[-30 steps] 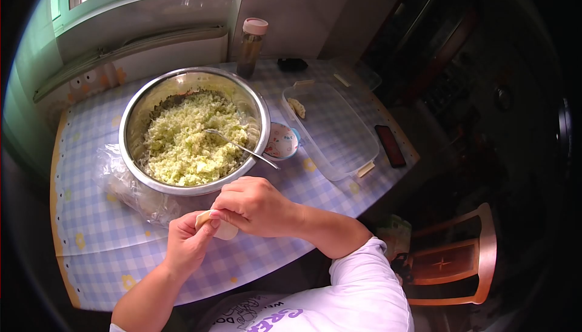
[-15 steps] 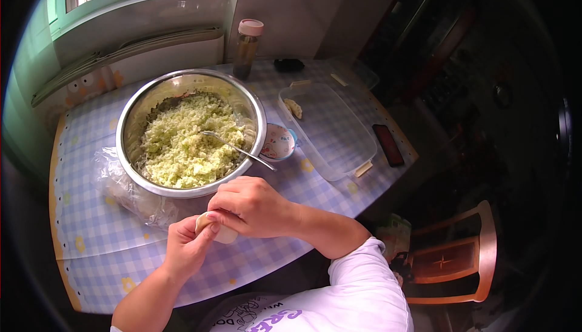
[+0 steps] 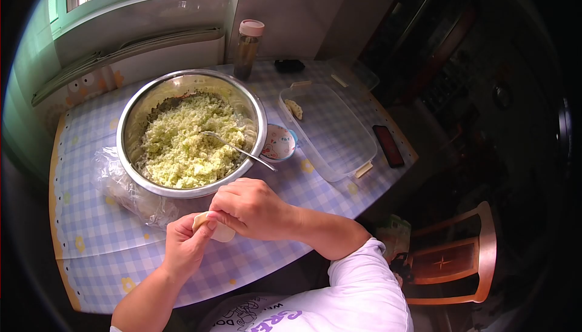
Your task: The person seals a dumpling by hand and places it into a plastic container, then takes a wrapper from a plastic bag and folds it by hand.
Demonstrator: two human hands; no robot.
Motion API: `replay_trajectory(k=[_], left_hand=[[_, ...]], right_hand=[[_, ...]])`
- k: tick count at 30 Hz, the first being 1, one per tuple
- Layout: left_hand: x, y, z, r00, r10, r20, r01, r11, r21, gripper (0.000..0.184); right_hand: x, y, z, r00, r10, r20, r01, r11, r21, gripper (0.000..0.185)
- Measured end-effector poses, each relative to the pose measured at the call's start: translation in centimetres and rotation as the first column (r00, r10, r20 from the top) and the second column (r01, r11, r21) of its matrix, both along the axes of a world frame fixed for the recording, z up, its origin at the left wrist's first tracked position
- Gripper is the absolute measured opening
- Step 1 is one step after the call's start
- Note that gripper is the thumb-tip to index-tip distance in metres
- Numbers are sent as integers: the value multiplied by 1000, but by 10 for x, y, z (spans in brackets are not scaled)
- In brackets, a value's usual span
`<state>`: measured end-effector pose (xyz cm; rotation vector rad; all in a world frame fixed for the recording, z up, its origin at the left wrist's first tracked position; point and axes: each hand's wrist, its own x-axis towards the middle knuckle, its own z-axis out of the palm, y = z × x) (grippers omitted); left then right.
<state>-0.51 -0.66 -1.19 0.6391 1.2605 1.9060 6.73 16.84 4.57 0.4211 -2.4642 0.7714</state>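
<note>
Fingers of the left hand (image 3: 183, 241) and right hand (image 3: 251, 208) both pinching one dough wrapper (image 3: 224, 232), thumbs nearly meeting; held above the checked surface (image 3: 230, 262), on the near side of the metal bowl (image 3: 182, 193). Long axis of visible part slants from upper left, at the left thumb, to lower right, below the right fingers; outline partly covered. Dough: pale cream, thin, smooth, rounded lower edge; whether sealed, cannot tell. Writing: shirt (image 3: 364, 289) front, purple "GRE", black "DO"; remainder not legible.
</note>
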Motion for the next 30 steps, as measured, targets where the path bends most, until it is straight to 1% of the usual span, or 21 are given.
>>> replay_trajectory(k=[6, 10, 12, 13, 15, 25, 30], left_hand=[[1, 1, 3, 1000, -12, 12, 11, 999, 30, 17], [1, 1, 3, 1000, -13, 20, 12, 999, 37, 18], [0, -1, 3, 999, -26, -30, 26, 1000, -8, 18], [0, -1, 3, 998, -34, -56, 33, 999, -31, 18], [1, 0, 3, 998, -31, -63, 30, 999, -17, 19], [2, 1, 5, 1000, -10, -10, 10, 1000, 24, 19], [2, 1, 5, 1000, -12, -12, 12, 1000, 18, 18]], right_hand=[[-2, 3, -1, 1000, 3, 22, -2, 999, -40, 9], [-3, 1, -1, 1000, 0, -22, -1, 998, -61, 10], [-2, -1, 2, 998, -5, -60, 1, 997, -78, 9], [-2, 0, 2, 999, 0, -36, -3, 998, -61, 9], [-1, 2, 3, 1000, 10, 14, -10, 1000, -26, 10], [-1, 1, -1, 1000, -9, -19, 9, 1000, 4, 15], [0, 0, 0, 999, -11, -42, 12, 999, 35, 16]])
